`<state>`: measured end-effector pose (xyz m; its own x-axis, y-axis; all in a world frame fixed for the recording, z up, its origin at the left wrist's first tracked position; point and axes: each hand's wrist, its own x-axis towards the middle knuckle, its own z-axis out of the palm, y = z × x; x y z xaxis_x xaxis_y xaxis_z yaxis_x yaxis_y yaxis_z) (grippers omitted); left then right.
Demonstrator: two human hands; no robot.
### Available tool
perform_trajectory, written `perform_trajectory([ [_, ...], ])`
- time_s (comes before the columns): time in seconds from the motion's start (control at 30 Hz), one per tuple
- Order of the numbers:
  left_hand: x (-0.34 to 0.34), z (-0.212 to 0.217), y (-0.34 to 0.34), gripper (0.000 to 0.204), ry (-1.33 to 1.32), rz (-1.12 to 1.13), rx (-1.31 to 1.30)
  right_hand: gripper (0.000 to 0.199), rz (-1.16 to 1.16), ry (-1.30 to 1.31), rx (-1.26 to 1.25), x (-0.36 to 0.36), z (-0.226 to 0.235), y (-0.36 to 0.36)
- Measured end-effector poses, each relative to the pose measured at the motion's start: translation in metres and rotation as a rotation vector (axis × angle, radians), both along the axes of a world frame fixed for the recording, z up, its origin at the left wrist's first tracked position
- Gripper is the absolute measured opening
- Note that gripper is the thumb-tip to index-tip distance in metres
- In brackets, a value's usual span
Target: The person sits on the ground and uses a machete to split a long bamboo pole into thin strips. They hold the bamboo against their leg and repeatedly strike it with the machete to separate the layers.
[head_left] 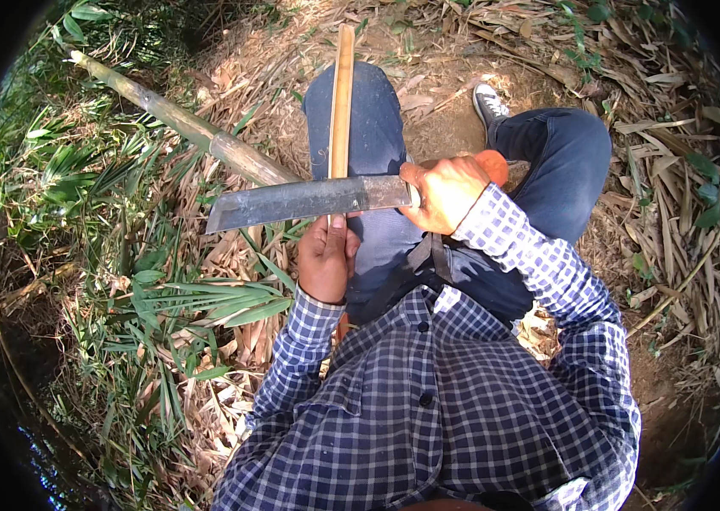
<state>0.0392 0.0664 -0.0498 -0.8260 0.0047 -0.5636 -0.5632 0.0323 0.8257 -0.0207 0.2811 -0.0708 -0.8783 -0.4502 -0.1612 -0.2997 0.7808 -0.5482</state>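
Bright daylight, hard shadows, sharp centre, fisheye bending and black vignette at edges.

Seen from a single head-worn fisheye camera, looking steeply down along a checked shirt (428, 400) to the lap and knees. Close range, with both hands near frame centre. Leaf-strewn ground (675, 213) curving away toward a dark circular rim. No second view.

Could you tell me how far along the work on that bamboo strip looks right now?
Done: a narrow bamboo strip already lies along the thigh. In hand: the left hand grips it while the right hand lays the knife blade across it. Left: the bamboo pole lies whole.
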Motion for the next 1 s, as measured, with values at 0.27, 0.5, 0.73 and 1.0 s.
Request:
perform_trajectory([
  [0.27,-0.004,0.007,-0.001,0.031,0.060,-0.027,-0.047,0.028,0.014,0.042,0.007,-0.004,0.000,0.000],
  [0.5,-0.003,0.012,-0.002,0.031,0.041,-0.004,-0.033,0.028,-0.043,0.090,-0.059,-0.013,-0.006,-0.002],
  [0.73,-0.002,0.011,-0.002,0.032,0.062,-0.005,-0.037,0.029,-0.084,0.093,-0.022,-0.025,-0.003,-0.001],
  [1.0,-0.005,0.012,-0.001,0.032,0.050,-0.025,-0.018,0.022,-0.038,0.148,-0.015,-0.034,-0.009,0.006],
])
